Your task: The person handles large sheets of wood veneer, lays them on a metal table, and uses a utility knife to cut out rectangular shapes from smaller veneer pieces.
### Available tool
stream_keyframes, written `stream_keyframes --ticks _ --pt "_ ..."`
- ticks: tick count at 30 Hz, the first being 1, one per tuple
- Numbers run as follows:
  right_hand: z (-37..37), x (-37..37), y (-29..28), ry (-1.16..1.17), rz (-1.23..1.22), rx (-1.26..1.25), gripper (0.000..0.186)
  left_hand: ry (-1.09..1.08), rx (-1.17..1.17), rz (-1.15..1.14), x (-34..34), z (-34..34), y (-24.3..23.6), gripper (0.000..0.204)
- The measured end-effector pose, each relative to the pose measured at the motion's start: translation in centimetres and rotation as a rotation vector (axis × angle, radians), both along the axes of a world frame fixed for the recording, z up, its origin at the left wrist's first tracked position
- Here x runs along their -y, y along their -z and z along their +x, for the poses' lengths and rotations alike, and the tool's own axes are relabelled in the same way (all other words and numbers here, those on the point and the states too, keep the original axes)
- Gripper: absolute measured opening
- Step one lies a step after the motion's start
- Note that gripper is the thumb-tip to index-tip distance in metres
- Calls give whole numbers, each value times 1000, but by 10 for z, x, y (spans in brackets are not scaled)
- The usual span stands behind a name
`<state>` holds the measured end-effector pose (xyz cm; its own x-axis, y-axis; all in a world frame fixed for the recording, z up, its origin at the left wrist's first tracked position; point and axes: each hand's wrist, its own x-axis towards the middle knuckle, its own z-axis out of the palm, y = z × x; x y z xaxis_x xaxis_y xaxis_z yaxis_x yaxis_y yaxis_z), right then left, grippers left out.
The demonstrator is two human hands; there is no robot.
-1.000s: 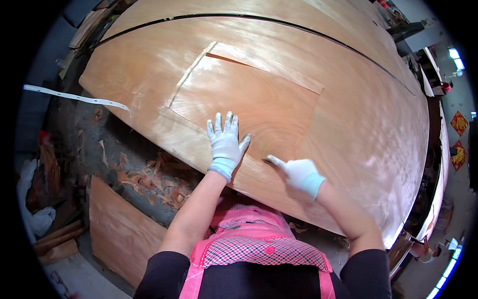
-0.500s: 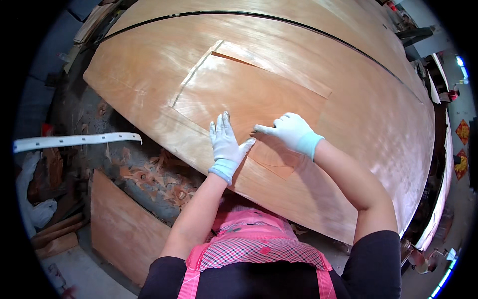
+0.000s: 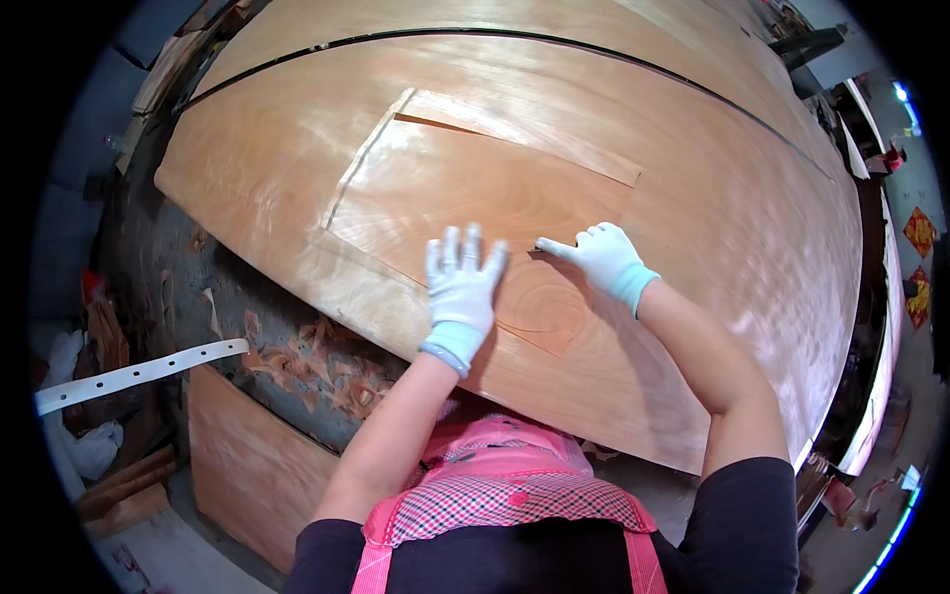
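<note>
A large curved plywood panel [image 3: 752,247] lies before me, bearing a rectangular sheet of veneer [image 3: 416,183] with a narrow strip along its far side and a pale line down its left side. My left hand [image 3: 462,297] in a white glove rests on the veneer, fingers spread. To its right, my right hand [image 3: 604,259], also gloved, is closed on a small dark blade [image 3: 536,247], index finger stretched along it, its tip on the wood. A smaller piece with a faint edge [image 3: 539,327] shows below the blade.
Wood scraps [image 3: 317,351] lie beneath the panel's near edge. A loose board [image 3: 252,455] stands at lower left, beside a white perforated strip [image 3: 139,371]. A dark seam [image 3: 515,40] crosses the far panel. A small, unclear figure of a person [image 3: 851,505] is at the far right.
My right hand has moved up the veneer, and my left hand has shifted slightly right. The smaller piece's edges have become visible. The white strip sits lower in view.
</note>
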<state>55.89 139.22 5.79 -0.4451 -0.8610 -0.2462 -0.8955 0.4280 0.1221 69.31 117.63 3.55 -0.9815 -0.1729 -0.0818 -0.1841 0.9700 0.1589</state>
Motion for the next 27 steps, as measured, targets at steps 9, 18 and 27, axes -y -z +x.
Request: stream_keyframes --ticks 9,18,27 --pt "154 11 -17 807 30 461 86 248 146 -93 -9 -1 4 66" --pt "219 -36 3 1050 -279 477 74 287 161 -160 -12 -2 -4 66" --pt "121 31 -40 989 -858 804 46 270 122 -108 -5 -1 1 59"
